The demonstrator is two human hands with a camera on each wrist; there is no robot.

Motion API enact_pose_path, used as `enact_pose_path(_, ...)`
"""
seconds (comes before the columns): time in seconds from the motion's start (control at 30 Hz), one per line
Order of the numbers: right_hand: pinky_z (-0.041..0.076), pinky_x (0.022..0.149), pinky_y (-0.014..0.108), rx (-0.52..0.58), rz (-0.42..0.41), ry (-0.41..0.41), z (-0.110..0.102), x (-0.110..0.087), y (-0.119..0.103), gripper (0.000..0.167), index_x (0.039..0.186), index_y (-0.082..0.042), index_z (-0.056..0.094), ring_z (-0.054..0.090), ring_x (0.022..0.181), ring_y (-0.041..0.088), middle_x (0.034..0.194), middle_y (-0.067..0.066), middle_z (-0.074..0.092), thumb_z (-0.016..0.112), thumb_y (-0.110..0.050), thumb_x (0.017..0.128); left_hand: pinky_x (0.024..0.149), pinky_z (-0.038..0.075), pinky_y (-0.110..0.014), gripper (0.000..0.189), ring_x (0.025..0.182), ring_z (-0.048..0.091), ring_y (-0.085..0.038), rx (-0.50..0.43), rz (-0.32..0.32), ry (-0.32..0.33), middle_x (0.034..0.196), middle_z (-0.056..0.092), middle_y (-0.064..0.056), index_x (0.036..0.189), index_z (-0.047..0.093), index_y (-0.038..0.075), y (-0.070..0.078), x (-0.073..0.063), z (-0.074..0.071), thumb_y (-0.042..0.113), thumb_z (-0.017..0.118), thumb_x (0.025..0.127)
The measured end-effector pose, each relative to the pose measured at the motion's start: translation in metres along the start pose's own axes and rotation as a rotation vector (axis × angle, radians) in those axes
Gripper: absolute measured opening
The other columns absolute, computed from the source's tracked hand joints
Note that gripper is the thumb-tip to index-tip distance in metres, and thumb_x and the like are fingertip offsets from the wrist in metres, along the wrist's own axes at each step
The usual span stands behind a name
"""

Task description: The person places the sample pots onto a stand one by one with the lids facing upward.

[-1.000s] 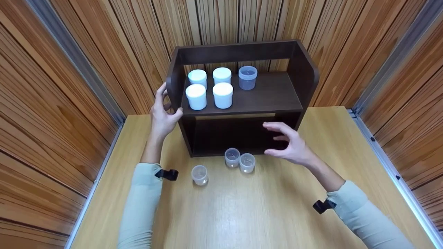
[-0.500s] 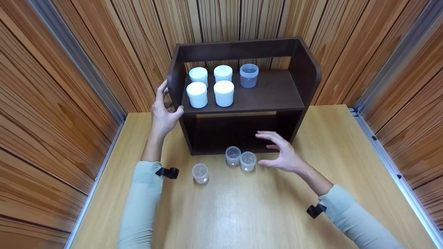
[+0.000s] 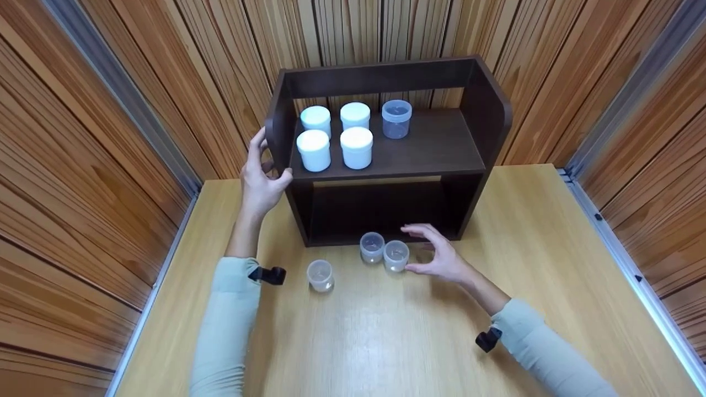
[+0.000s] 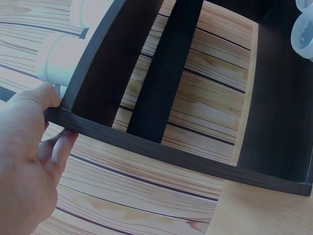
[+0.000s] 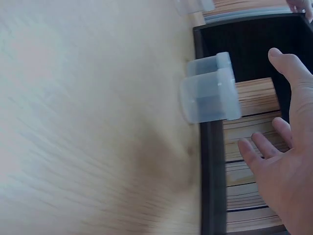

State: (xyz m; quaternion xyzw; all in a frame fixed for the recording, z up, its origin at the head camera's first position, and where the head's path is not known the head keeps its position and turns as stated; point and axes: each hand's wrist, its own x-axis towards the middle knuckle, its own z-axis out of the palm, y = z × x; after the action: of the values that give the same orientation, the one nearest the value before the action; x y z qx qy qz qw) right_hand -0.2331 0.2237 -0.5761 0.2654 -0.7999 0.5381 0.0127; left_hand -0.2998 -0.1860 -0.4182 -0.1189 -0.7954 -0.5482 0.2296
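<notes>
Hovering beside cup (image 3: 396, 257): right hand (image 3: 441, 259); bluish jar (image 3: 396, 121), head view only.

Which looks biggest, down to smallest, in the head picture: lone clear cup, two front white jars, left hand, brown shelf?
1. Brown shelf
2. Left hand
3. Left front white jar and right front white jar: look alike, not ranked
4. Lone clear cup
</notes>
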Motion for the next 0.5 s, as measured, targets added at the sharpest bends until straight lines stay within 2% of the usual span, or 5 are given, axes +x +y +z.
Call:
enact_pose_path(0.13,0.058,0.122,0.052,0.022,-0.016,-0.007,0.007,-0.001,0.015,0.078,0.152,0.003,0.064,0.059,0.141,0.003,0.156,0.025,0.061,0.097,0.003,0.081,0.109,0.065,-0.063,0.086,0.155,0.059,-0.041,-0.004,-0.003,-0.008,0.167,0.053,-0.021,0.171,0.039,0.013,-0.001,0.000,0.000,-0.006,0.070,0.094)
enact_pose_path(0.23,0.057,0.120,0.064,0.042,-0.004,-0.018,0.012,-0.002,0.023,0.078,0.152,0.003,0.063,0.061,0.143,0.014,0.157,0.026,0.060,0.096,0.003,0.082,0.108,0.065,-0.064,0.086,0.155,0.058,-0.043,-0.002,-0.014,-0.009,0.167,0.052,-0.021,0.172,0.039,0.014,0.000,-0.001,0.000,-0.006,0.070,0.094)
enact_pose_path(0.33,0.055,0.120,0.068,0.057,0.017,-0.024,0.016,-0.002,0.029,0.078,0.153,0.001,0.062,0.062,0.144,0.032,0.157,0.025,0.060,0.096,0.001,0.083,0.108,0.064,-0.065,0.086,0.156,0.057,-0.045,0.000,-0.022,-0.013,0.169,0.051,-0.022,0.172,0.038,0.016,0.000,-0.001,0.000,-0.005,0.071,0.095)
enact_pose_path(0.43,0.056,0.122,0.060,0.063,0.036,-0.025,0.019,-0.002,0.033,0.078,0.154,0.000,0.061,0.061,0.144,0.041,0.156,0.025,0.062,0.097,-0.002,0.084,0.110,0.063,-0.066,0.086,0.156,0.056,-0.046,0.005,-0.018,-0.017,0.170,0.050,-0.022,0.172,0.037,0.015,0.001,0.000,0.000,-0.004,0.071,0.096)
enact_pose_path(0.5,0.058,0.122,0.047,0.069,0.048,-0.031,0.021,-0.002,0.036,0.079,0.154,0.001,0.061,0.061,0.143,0.042,0.156,0.026,0.063,0.097,-0.002,0.084,0.112,0.062,-0.066,0.085,0.158,0.054,-0.044,0.009,-0.013,-0.016,0.170,0.050,-0.021,0.172,0.038,0.014,0.000,0.000,-0.001,-0.003,0.071,0.095)
